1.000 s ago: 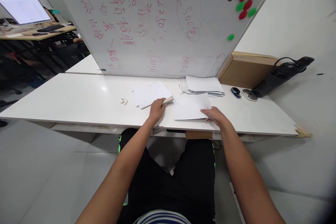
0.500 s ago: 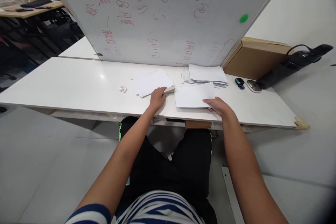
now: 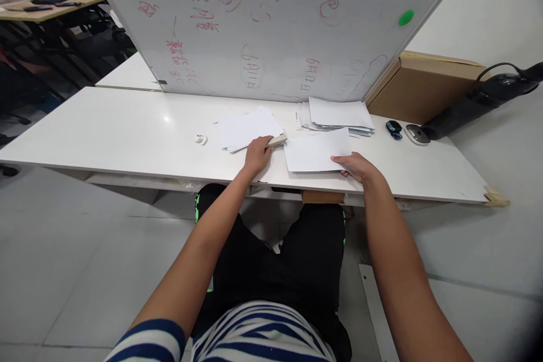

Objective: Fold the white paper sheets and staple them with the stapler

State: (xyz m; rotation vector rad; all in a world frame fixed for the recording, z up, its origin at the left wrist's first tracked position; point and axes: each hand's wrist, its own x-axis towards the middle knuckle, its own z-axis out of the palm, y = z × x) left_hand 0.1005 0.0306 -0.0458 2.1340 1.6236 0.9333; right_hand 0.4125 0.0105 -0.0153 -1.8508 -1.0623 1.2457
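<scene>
Paper [image 3: 314, 153] is in the grasp of the right hand [image 3: 355, 166], pinched at its near right corner with the thumb on top and the other fingers beneath, over the front part of the white surface [image 3: 139, 136]. The left hand [image 3: 257, 155] has its fingers closed around a stapler [image 3: 277, 140], whose tip is at the paper's left edge; whether they touch, I cannot tell. Loose sheets [image 3: 248, 127] lie just beyond the left hand, with a white earbud [image 3: 201, 139] to their left. Behind the paper is a stack [image 3: 339, 114], near the foot of the whiteboard [image 3: 280, 39]. Farther right are a mouse [image 3: 417, 134], a box [image 3: 424, 89] and a bottle [image 3: 462, 106].
</scene>
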